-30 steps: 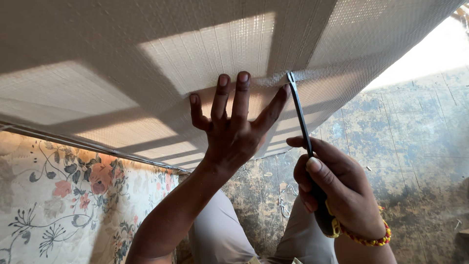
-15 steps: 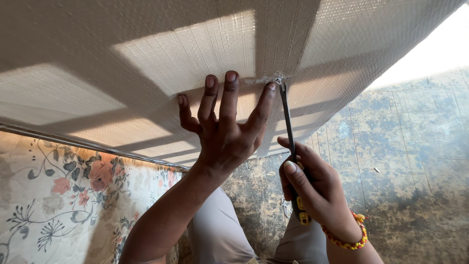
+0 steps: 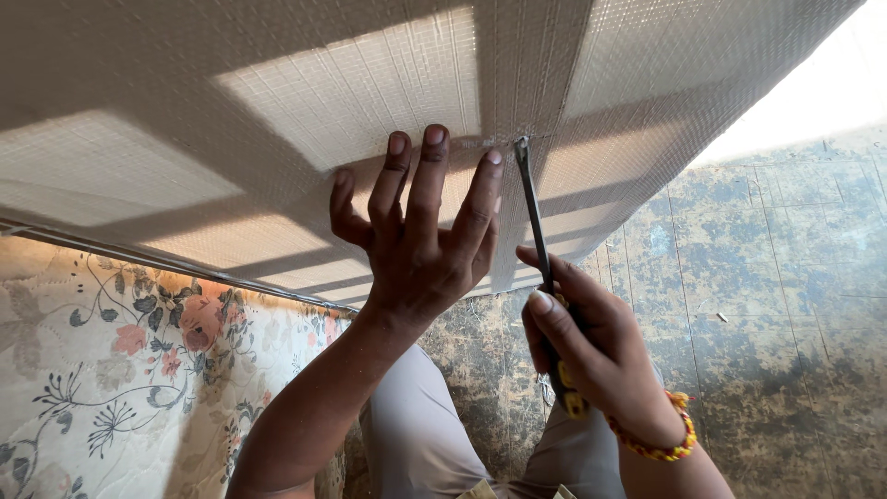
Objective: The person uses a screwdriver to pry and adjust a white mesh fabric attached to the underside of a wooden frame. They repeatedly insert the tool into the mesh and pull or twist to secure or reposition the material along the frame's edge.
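The left hand (image 3: 420,249) is pressing spread fingers flat on the woven mesh sheet (image 3: 370,102) while the right hand (image 3: 591,346) is gripping a slim metal tool (image 3: 534,217) tightly.

Left hand (image 3: 420,254) flat on woven mesh sheet (image 3: 305,102); right hand (image 3: 591,346) grips thin blade (image 3: 531,208).

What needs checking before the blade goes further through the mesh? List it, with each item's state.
1. Left hand flat on the mesh sheet: ok.
2. Right hand closed on the knife handle: ok.
3. Blade tip at the mesh: ok.
4. Left fingertips clear of the blade: not ok, the nearest one lies right beside it.
5. Blade sharpness: cannot tell.
6. Legs clear below the cut: cannot tell.
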